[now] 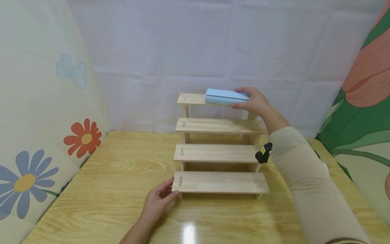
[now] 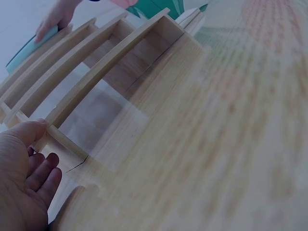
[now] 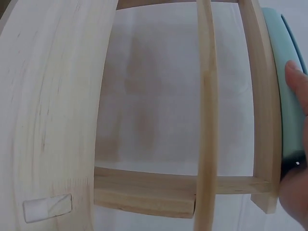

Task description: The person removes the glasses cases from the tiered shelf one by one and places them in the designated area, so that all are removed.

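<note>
A wooden stepped shelf (image 1: 219, 183) stands on the table, its boards rising toward the back. My right hand (image 1: 256, 101) grips the right end of a light blue glasses case (image 1: 223, 96) at the top board (image 1: 191, 98), thumb in front and fingers behind. In the right wrist view the case (image 3: 288, 96) lies lengthwise along the top board's edge, partly cut off by the frame. My left hand (image 1: 156, 203) holds the left end of the lowest board between thumb and fingers. The thumb's tip shows against the board's corner in the left wrist view.
A wood-grain table (image 1: 128, 169) lies under the shelf. Behind it hangs a creased white cloth (image 1: 182, 44). Flower-printed panels (image 1: 33, 112) stand at both sides. A black device (image 1: 263, 153) sits on my right wrist, overlapping the shelf's right side. A white object (image 1: 325, 167) is partly hidden behind my right sleeve.
</note>
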The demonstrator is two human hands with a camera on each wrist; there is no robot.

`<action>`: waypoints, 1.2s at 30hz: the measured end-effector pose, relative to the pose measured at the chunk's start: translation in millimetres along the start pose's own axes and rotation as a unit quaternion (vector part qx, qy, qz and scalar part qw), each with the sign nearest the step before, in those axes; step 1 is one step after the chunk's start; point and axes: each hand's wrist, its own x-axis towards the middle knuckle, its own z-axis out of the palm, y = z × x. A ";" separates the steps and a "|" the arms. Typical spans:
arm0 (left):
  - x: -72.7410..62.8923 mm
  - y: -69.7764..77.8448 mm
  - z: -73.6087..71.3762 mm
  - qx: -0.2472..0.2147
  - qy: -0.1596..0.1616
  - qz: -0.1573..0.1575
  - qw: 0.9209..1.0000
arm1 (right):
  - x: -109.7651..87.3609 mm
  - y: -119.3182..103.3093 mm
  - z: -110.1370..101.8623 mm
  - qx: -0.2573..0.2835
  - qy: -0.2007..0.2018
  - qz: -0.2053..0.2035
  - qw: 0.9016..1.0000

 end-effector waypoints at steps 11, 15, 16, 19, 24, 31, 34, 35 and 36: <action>0.3 0.8 -0.7 0.007 0.002 -0.001 1.000 | -8.9 0.9 -3.2 -0.005 0.013 -0.012 1.000; 0.4 0.7 -1.5 0.007 0.002 0.000 1.000 | -15.8 1.5 -7.7 -0.007 0.018 -0.014 1.000; 0.3 0.6 -1.7 0.009 0.002 0.001 1.000 | -17.8 1.7 -8.9 -0.008 0.019 -0.013 1.000; 1.0 0.5 -2.4 0.009 0.003 -0.007 1.000 | -24.5 2.9 -12.5 -0.005 0.022 -0.013 1.000; 1.2 1.4 -3.5 0.006 0.002 -0.013 1.000 | -38.0 6.6 -18.6 0.013 0.033 -0.013 0.999; 2.2 0.6 -3.3 0.005 0.002 -0.011 1.000 | -58.2 13.2 -26.7 0.012 0.042 -0.010 0.999; 2.8 0.0 -2.8 0.006 0.005 -0.013 1.000 | -66.4 16.0 -29.7 -0.001 0.043 -0.008 0.999; 2.8 0.1 -2.7 0.006 0.004 -0.013 1.000 | -69.1 17.0 -30.5 -0.006 0.043 -0.008 0.999; 2.8 0.1 -2.8 0.006 0.004 -0.013 1.000 | -71.6 18.1 -31.3 -0.009 0.043 -0.008 0.999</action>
